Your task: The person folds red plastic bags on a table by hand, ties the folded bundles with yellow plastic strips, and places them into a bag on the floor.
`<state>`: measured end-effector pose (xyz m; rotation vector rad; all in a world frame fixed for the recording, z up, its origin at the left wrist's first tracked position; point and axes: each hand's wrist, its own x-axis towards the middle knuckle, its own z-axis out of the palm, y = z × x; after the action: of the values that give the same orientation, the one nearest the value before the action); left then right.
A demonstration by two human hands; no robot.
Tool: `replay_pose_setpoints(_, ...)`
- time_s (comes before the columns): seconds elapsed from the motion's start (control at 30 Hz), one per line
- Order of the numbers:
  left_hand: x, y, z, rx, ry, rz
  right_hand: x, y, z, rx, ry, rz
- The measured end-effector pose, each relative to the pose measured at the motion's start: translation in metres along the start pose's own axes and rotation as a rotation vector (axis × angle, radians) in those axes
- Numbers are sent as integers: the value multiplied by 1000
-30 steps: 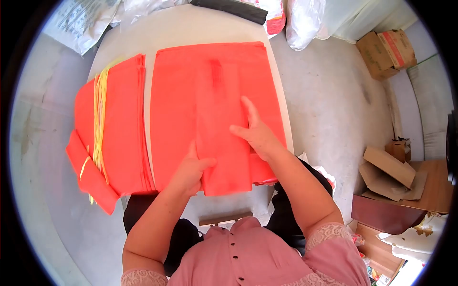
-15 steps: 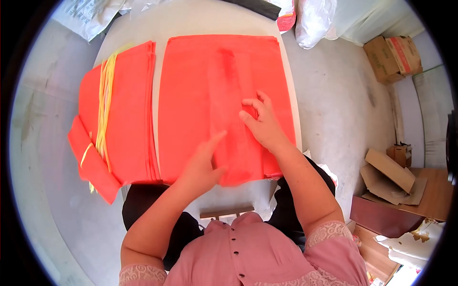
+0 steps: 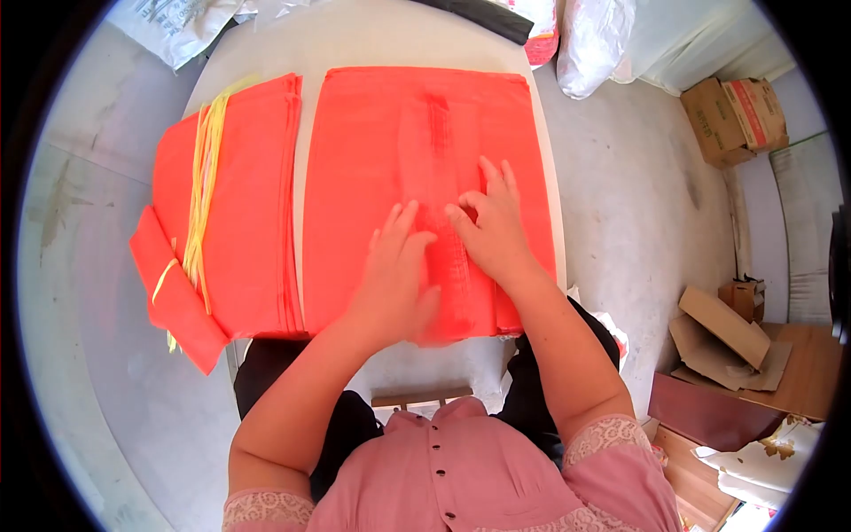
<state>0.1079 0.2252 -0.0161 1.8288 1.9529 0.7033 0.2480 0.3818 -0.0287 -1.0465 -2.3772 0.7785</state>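
Note:
A stack of thin red sheets (image 3: 355,160), fabric or plastic, lies before me, with a folded red strip (image 3: 456,275) running lengthwise on top. My left hand (image 3: 390,275) is over the strip's left side, fingers apart and slightly blurred; whether it touches the strip I cannot tell. At the strip's right side, my right hand (image 3: 496,226) brings thumb and bent index finger together on the red material, its other fingers stretched away. Left of this stack lies a second red pile (image 3: 253,204). Yellow ties (image 3: 204,177) and a rolled red bundle (image 3: 177,293), bound with a yellow tie, rest on it.
Both piles lie on a pale table (image 3: 266,49). A black roll (image 3: 479,18) and a white plastic bag (image 3: 592,44) are at the far side. Cardboard boxes (image 3: 731,120) stand on the floor to the right, and an opened carton (image 3: 722,341) sits on a brown cabinet.
My left hand has moved forward and closer to the right hand. My right thumb and index finger have drawn together. The view has shifted slightly.

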Motion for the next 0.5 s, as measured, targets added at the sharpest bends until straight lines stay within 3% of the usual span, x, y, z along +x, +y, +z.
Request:
replay_pose_setpoints(0.13, 11, -7, 6, -18, 56, -46, 3, -6, -4, -41, 36, -96)
replay_pose_setpoints(0.33, 12, -4, 8, -13, -11, -105, 14, -19, -13, 515, -232, 259)
replay_pose_setpoints(0.5, 11, 6, -1, 17, -88, -134, 21, -23, -11, 787, -273, 313)
